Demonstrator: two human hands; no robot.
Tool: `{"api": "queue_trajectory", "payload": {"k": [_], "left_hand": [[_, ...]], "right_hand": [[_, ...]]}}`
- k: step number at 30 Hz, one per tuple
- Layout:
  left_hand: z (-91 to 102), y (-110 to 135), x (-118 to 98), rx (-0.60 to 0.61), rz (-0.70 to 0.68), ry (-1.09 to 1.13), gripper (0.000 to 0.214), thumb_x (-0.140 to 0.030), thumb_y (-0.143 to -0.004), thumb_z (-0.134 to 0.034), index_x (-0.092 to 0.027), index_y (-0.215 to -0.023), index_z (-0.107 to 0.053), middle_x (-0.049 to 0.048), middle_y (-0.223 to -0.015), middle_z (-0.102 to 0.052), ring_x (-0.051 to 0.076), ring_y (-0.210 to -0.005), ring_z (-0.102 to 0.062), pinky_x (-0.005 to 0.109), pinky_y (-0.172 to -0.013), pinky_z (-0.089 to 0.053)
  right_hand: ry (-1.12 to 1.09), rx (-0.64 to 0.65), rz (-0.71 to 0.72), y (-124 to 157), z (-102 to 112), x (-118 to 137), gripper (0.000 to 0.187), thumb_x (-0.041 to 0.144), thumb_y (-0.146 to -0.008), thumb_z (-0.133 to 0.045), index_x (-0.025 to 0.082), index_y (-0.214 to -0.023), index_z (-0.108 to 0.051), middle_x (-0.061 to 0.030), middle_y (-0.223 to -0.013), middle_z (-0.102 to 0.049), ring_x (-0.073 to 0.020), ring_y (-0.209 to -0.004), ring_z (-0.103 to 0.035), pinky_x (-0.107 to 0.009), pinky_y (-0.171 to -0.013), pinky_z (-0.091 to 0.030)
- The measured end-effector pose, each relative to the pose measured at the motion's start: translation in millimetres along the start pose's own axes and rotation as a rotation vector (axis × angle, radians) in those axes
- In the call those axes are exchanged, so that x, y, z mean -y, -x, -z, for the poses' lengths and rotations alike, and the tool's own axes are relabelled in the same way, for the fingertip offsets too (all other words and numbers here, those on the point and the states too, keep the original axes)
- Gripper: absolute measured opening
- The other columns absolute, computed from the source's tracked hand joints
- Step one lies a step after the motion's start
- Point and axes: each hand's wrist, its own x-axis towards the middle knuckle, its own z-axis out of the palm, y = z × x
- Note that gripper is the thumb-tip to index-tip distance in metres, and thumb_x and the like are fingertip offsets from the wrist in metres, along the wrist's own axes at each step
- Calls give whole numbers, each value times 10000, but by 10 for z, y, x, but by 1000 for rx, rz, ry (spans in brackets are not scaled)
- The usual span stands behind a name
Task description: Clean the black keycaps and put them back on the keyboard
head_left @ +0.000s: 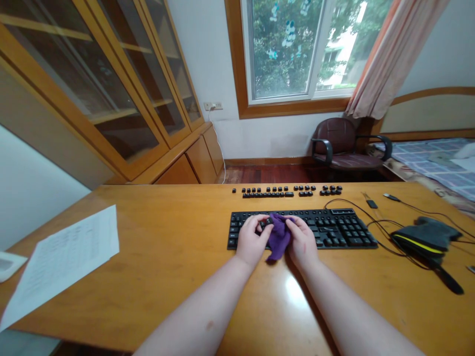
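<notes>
Over the black keyboard (354,232) my two hands are close together. My left hand (253,236) pinches a small black keycap (269,221) between thumb and fingertips. A purple cloth (279,240) hangs between the hands, and my right hand (301,240) is closed on its right side. The cloth touches the keycap. On the keyboard, the upper rows show bare key positions, while the lower rows and number pad have keys; its middle is hidden behind my hands. Loose keycaps (263,195) lie in two rows on the desk beyond the keyboard.
A black keycap puller (371,203) lies behind the keyboard's right end. To the right are a USB cable (392,198) and a grey brush-like item with a yellow stripe (423,240). Paper sheets (74,252) rest on the left of the wooden desk (159,277).
</notes>
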Motion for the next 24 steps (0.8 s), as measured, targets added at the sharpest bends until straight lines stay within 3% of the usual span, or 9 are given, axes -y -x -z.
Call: {"api": "queue_trajectory", "payload": {"k": [3, 6, 11, 18, 24], "left_hand": [[-47, 25, -34, 41, -91, 53, 192, -281, -777, -577, -228, -954, -630, 35, -887, -595, 130, -718, -542, 280, -719, -473], [-74, 35, -7, 6, -125, 77, 197, -264, -774, -591, -230, -958, -651, 42, -862, -599, 140, -760, -557, 280, -712, -485], [-81, 42, 64, -82, -205, 126, 231, -212, -783, -574, -217, -998, -658, 42, -874, -627, 138, -796, -583, 288, -733, -504], [-79, 41, 58, -103, -220, 145, 187, -180, -764, -591, -210, -920, -689, 45, -851, -672, 136, -770, -614, 292, -722, -531], [-91, 37, 50, -88, -233, 194, 143, -173, -729, -637, -213, -846, -708, 38, -799, -686, 141, -742, -626, 296, -716, -537]], "right_hand": [[-30, 99, -87, 9, -24, 40, 243, 391, -749, -581, 195, -853, -679, -55, -845, -703, -220, -817, -634, -352, -760, -481], [-49, 199, -187, 17, -44, 46, 363, 474, -774, -513, 188, -909, -691, -79, -870, -709, -249, -837, -640, -388, -747, -488], [-114, 183, -235, 22, -54, -9, 346, 287, -623, -740, 234, -960, -681, -41, -914, -714, -195, -805, -649, -347, -818, -459], [-36, 214, -223, 10, -21, 23, 266, 274, -597, -760, 215, -852, -712, -34, -833, -710, -189, -763, -632, -337, -776, -460], [51, 158, -147, -22, 32, 49, 152, 280, -594, -750, 193, -713, -712, -8, -733, -687, -154, -682, -594, -278, -683, -451]]}}
